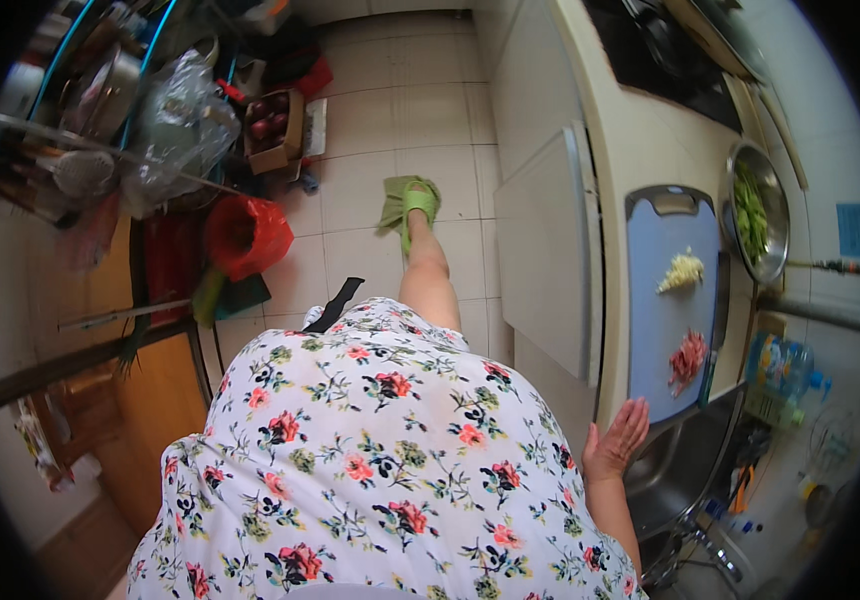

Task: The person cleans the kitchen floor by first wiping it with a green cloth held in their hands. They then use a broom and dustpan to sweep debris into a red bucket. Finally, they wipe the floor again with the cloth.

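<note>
My right hand (617, 442) holds nothing; it rests at the counter's edge, between the sink (674, 457) and the near end of a blue cutting board (647, 330). Its thumb stands apart from the straight fingers. On the board lie a pile of chopped pale garlic (682, 271) and a pile of cut pink meat (689, 360). Along the board's wall side is a knife with a green handle (708, 379). Beyond it stands a steel bowl (779, 217) of cut green vegetables (749, 214). My left hand is out of view.
My slippered foot (421, 201) stands on a green cloth (396, 202) on the tiled floor. A cabinet door (542, 255) juts out below the counter. At left are a red plastic bag (250, 236), a box of onions (291, 139) and a cluttered rack (92, 161). A cooktop (670, 67) lies farther along.
</note>
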